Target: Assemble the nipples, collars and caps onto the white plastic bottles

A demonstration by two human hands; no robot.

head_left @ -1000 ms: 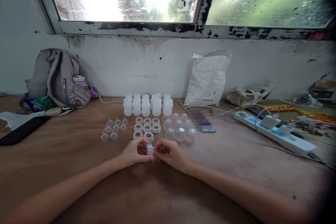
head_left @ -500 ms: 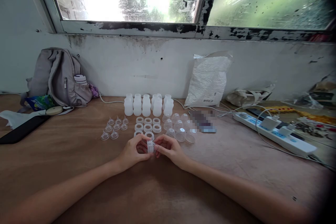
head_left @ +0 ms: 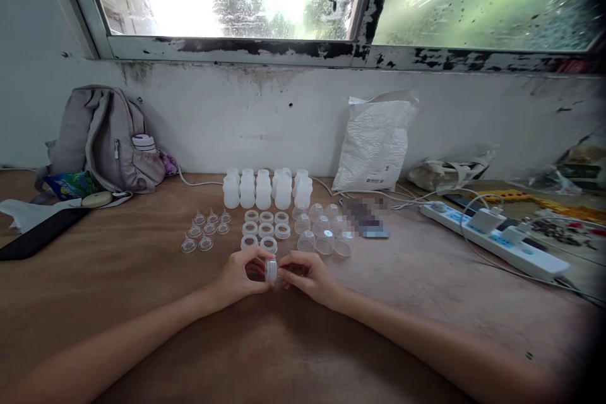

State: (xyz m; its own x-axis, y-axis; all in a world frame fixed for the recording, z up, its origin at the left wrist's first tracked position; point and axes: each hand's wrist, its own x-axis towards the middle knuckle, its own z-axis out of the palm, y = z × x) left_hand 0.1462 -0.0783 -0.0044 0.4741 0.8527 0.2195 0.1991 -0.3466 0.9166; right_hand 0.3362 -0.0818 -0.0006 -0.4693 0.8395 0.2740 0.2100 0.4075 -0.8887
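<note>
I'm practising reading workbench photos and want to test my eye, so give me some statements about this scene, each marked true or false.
1. The left hand holds a pale ring-shaped piece. True.
2. The right hand is over by the power strip. False: it is next to the held piece, its fingers close against that side.
3. The clear pointed teats lie to the left of the loose rings. True.
4. The white bottles stand nearer the person than the loose rings. False: they stand behind them, towards the wall.
5. The backpack is at the left end of the table. True.
</note>
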